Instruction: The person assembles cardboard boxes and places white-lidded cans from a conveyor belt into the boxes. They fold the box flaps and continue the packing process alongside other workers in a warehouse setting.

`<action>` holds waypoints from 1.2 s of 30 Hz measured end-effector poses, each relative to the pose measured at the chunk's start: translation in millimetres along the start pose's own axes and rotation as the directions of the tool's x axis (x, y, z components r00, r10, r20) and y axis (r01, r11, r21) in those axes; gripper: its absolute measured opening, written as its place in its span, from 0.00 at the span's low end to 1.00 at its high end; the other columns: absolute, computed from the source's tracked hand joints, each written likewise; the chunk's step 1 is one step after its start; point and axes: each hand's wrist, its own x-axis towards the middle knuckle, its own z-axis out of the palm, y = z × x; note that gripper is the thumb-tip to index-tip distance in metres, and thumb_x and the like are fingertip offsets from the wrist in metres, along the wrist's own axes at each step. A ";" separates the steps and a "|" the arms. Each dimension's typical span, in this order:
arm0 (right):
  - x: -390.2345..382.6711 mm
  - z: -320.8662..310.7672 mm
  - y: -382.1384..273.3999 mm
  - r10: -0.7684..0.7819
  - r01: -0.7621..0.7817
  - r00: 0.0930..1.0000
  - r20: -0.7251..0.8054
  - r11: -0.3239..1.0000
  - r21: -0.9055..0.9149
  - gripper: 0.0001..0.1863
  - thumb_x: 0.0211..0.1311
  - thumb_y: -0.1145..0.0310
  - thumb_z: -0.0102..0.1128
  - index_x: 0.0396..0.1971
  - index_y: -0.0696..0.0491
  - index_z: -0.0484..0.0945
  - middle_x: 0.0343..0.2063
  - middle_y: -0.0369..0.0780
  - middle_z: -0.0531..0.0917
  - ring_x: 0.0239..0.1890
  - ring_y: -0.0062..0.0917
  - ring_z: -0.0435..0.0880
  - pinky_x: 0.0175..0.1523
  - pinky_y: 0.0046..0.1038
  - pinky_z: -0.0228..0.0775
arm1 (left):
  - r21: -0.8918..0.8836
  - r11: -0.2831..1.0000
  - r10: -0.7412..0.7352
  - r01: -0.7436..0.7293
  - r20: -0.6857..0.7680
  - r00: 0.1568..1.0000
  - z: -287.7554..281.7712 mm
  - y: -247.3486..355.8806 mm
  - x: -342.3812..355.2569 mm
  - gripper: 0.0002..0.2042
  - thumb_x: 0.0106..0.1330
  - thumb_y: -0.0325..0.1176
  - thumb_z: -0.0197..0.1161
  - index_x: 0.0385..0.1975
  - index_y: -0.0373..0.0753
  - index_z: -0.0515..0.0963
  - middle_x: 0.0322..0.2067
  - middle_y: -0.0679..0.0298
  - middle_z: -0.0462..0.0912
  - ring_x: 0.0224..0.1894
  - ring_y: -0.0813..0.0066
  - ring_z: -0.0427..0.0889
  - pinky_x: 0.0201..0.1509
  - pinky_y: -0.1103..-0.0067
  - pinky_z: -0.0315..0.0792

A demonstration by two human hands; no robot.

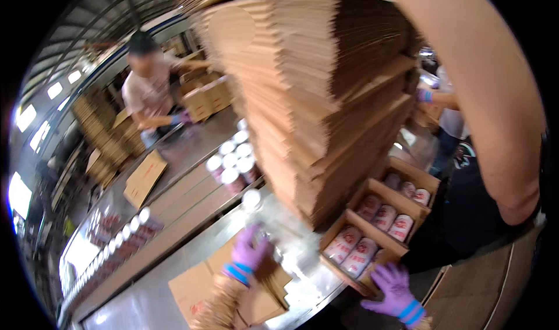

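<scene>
Open-topped carton (343,277) is holding cans (358,258) at right; the right hand (391,284) is resting unclenched, fingers spread, at its near corner; the left hand (250,248), blurred, grasp indeterminable, is overlapping a flattened carton (192,289)

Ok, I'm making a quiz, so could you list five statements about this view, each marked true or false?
1. The left hand is near brown cardboard. True.
2. The tall cardboard stack stands right of the white-topped cans. True.
3. The right hand is on top of that stack. False: it is at the edge of an open box of cans.
4. Both hands wear orange gloves. False: the gloves are purple.
5. The upper-left co-worker wears a pale top. True.
</scene>
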 end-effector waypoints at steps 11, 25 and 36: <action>75.3 225.2 -153.9 -0.066 0.063 0.901 0.428 0.998 0.021 0.54 0.41 0.35 0.57 0.62 0.56 0.49 0.62 0.53 0.49 0.64 0.50 0.48 0.63 0.49 0.41 | 0.257 0.881 -0.460 0.397 0.659 0.596 -151.9 -113.3 -140.2 0.41 0.48 0.63 0.58 0.56 0.39 0.63 0.50 0.55 0.73 0.53 0.59 0.71 0.58 0.71 0.63; 165.7 82.6 -288.1 -0.506 -0.037 0.848 0.161 0.245 0.969 0.41 0.45 0.49 0.66 0.56 0.56 0.59 0.47 0.40 0.70 0.49 0.28 0.71 0.57 0.28 0.62 | 0.343 0.795 0.317 -0.501 0.469 0.824 -265.3 54.2 -154.7 0.09 0.57 0.35 0.51 0.36 0.42 0.70 0.30 0.62 0.75 0.34 0.64 0.76 0.34 0.72 0.71; 173.0 144.2 -268.7 -0.429 -0.090 0.850 0.306 0.454 0.886 0.44 0.44 0.75 0.63 0.62 0.53 0.48 0.49 0.42 0.67 0.42 0.24 0.72 0.38 0.21 0.71 | -0.337 0.922 -0.123 0.190 0.209 0.970 -255.8 -16.2 -164.5 0.34 0.46 0.50 0.66 0.55 0.45 0.66 0.54 0.56 0.67 0.60 0.47 0.57 0.60 0.62 0.58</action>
